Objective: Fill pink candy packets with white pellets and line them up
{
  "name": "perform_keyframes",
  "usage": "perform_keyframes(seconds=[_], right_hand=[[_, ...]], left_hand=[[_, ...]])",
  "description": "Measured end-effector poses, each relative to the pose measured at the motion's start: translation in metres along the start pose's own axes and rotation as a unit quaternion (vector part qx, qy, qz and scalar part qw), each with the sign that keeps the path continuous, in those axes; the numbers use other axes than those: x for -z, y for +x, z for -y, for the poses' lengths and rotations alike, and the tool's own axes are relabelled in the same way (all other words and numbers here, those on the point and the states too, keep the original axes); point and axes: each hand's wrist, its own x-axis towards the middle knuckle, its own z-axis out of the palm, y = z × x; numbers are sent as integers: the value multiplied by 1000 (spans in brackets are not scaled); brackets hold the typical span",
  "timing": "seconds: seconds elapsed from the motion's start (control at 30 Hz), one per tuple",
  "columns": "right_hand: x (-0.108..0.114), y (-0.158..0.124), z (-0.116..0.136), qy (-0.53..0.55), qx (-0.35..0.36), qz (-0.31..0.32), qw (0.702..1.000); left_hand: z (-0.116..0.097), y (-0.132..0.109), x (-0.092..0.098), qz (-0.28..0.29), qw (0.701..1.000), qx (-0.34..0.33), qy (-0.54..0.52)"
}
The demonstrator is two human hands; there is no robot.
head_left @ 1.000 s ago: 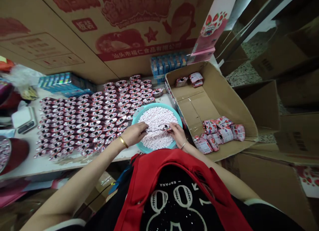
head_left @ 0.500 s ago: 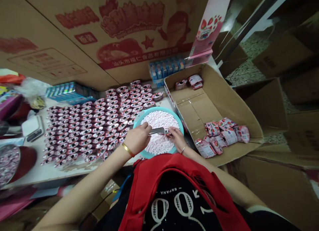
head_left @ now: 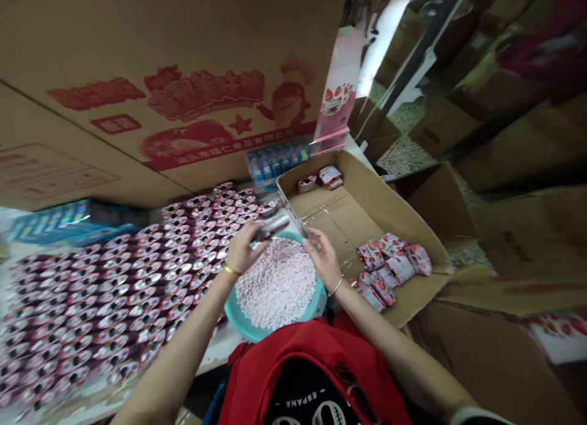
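Observation:
My left hand is closed around a small metal scoop, blurred by motion, above the far rim of a turquoise basin. Small pale pink candies fill that basin. At its right side my right hand has its fingers drawn together; a blurred greyish shape shows by the fingertips, too unclear to name. Dense rows of small pink packs with dark openings on top stand left of the basin. Filled strawberry-print packs lie in the shallow cardboard box on the right.
A large printed carton walls off the back of the table. Blue display boxes stand before it, with more blue boxes at the left. A pink strawberry-print display card rises behind the cardboard box. Other cartons sit to the right.
The view has shifted, so the table appears lower and further left. My hands have moved apart, toward the basin's far rim. The scoop has left the small pack at my right fingers.

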Motion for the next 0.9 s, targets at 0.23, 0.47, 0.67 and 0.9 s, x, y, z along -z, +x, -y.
perform_keyframes(seconds=[0.23,0.47,0.67,0.9], right_hand=[[161,67,11,-618,-58,-132,773],[175,59,-43,-774,-206,5,598],[165,66,-46,-619,-88,-20,781],[125,20,13,-68,-43,-87,993]], left_hand=[[75,54,-56,68,990,118,27],[88,73,-72,160,965,170,115],[73,69,-53,149,961,211,101],[50,-59,8,177,975,136,-12]])
